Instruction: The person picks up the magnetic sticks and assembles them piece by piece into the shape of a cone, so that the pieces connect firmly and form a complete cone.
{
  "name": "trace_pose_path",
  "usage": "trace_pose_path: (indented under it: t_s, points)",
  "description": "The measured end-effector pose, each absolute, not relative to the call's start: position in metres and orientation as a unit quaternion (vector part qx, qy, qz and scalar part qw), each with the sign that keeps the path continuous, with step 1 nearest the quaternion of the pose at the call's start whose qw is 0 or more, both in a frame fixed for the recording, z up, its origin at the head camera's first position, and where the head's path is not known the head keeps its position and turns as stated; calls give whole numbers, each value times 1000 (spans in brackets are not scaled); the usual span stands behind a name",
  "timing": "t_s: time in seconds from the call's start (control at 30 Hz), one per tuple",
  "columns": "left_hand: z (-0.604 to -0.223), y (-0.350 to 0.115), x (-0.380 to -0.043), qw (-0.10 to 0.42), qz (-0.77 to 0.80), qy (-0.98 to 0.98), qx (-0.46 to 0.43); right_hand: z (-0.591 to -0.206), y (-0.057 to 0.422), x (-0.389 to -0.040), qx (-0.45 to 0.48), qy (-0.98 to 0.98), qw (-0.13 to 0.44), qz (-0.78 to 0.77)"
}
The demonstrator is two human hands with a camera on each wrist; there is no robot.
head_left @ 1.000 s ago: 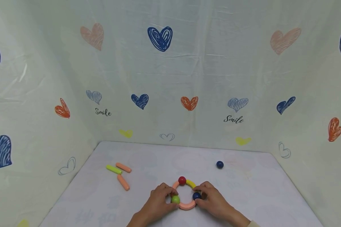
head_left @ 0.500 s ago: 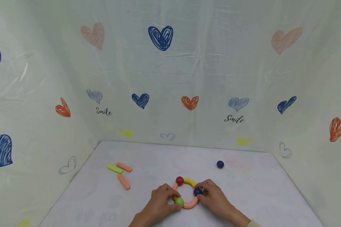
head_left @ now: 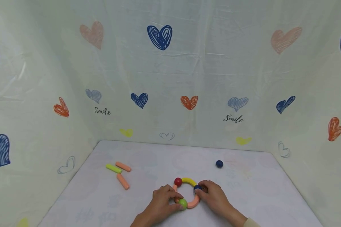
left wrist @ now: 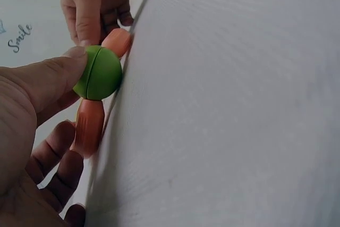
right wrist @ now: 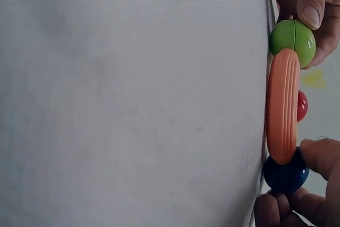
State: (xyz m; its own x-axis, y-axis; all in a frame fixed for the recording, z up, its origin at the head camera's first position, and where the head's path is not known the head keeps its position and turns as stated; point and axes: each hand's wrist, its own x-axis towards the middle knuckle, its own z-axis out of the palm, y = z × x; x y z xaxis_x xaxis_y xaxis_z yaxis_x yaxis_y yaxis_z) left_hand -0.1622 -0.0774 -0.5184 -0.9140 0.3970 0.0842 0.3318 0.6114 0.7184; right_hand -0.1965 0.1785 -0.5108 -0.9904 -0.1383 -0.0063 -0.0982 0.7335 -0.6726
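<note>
A ring of curved rods and balls lies on the table between both hands. Its red ball [head_left: 178, 181] is at the far left, joined to a yellow curved rod [head_left: 189, 181]. My left hand [head_left: 164, 201] pinches the green ball [head_left: 183, 203] at the near left, thumb on its near side. The right hand [head_left: 216, 197] pinches the blue ball [head_left: 197, 189] on the ring's right side. An orange curved rod [right wrist: 283, 107] spans from the green ball to the blue one. Another orange rod [left wrist: 90, 126] runs from the green ball, partly hidden by left fingers in the head view.
On the table's left lie two straight orange rods, a far rod [head_left: 123, 166] and a nearer rod [head_left: 122, 181], with a lime rod [head_left: 113, 168] beside them. A loose dark blue ball [head_left: 219, 164] sits at the back right. A heart-print curtain [head_left: 170, 78] surrounds the table.
The ring has turned counterclockwise in the head view: the red ball shifted left, the green ball right and nearer, the blue ball farther back. Both hands keep hold of it.
</note>
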Motion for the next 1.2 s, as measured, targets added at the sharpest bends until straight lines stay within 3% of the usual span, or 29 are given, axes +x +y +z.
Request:
trace_pose_path:
  t_s: [1.2]
  points:
    - [-516, -76, -162, 59, 393, 899, 184, -513, 171, -198, -37, 931, 14, -364]
